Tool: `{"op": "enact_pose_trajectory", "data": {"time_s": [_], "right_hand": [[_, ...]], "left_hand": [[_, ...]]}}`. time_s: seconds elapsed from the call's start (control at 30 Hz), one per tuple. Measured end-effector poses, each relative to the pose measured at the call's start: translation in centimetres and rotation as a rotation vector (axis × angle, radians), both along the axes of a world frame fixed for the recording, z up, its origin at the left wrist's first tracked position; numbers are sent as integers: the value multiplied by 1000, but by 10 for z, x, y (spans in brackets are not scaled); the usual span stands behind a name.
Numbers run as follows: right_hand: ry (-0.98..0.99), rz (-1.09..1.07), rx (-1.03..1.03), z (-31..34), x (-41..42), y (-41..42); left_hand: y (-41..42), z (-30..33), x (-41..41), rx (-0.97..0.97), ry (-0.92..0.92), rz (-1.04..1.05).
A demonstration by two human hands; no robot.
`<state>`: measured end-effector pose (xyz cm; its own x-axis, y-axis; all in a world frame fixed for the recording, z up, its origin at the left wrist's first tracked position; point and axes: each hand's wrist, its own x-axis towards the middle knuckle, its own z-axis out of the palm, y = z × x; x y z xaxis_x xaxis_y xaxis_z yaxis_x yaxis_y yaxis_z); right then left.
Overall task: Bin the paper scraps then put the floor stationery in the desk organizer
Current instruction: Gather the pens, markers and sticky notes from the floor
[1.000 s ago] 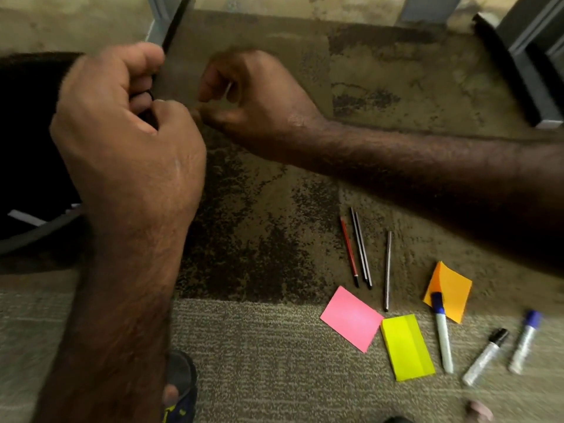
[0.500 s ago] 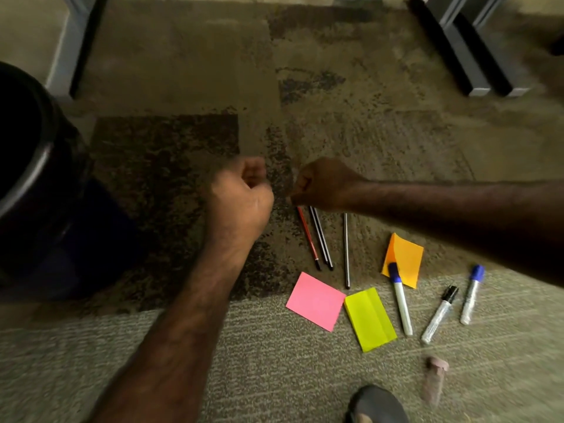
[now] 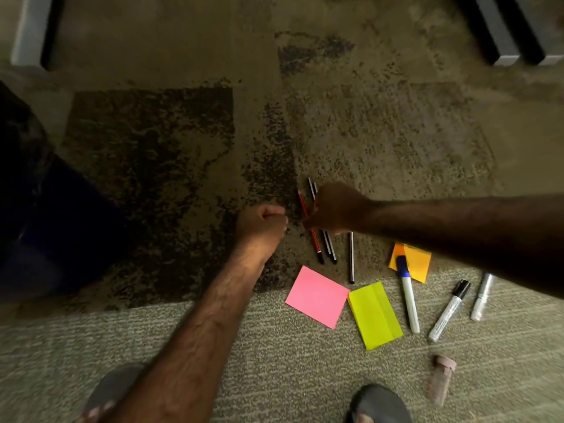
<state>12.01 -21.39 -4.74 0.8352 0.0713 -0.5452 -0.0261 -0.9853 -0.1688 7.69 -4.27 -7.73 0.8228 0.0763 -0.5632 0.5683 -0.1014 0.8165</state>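
Several pencils lie on the carpet: a red pencil point(image 3: 317, 248), two black pencils point(image 3: 331, 251) and another black pencil point(image 3: 351, 261). My right hand point(image 3: 335, 209) rests over their middle, fingers curled, fingertips pinching the red pencil. My left hand point(image 3: 262, 224) is a closed fist just left of the pencils with nothing visible in it. Nearby lie a pink sticky note point(image 3: 317, 296), a yellow-green note point(image 3: 374, 315), an orange note point(image 3: 415, 261), a blue-capped marker point(image 3: 407, 294), a black-capped marker point(image 3: 448, 309) and a third marker point(image 3: 480, 297).
The dark bin point(image 3: 18, 178) stands at the left edge, mostly in shadow. A pinkish tube point(image 3: 441, 377) lies near my right foot point(image 3: 378, 401); my left foot point(image 3: 113, 389) is at the bottom. Desk legs point(image 3: 500, 35) cross the far right, another leg point(image 3: 27, 29) far left.
Both hands have come away from the bin and down to the floor. My right hand slid from the pencil tops onto their middle; the view swung right, pushing the bin to the edge.
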Motion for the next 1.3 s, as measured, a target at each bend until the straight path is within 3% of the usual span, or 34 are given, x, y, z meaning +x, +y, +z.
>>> {"op": "enact_pose_trajectory", "data": {"time_s": [0.37,0.53,0.7,0.83,0.97,1.07,1.3], "right_hand": [[-72,67,29,-10,-3,8],[-48,-24,255,2,-8,17],[12,-31,389,11,-14,23],[-44,-90,343,7,-8,9],[-139,-72,156,-1,1,-7],[-76,-79,79,-8,3,-16],[145,-240,125,-14,10,-22]], "left_hand": [[-6,-13,4,-197,74,146],[-13,-8,6,-328,154,149],[-14,0,4,-587,253,173],[-9,0,6,-652,298,218],[-7,-1,6,-646,307,214],[-5,-3,5,-641,313,223],[-2,-6,5,-659,299,230]]}}
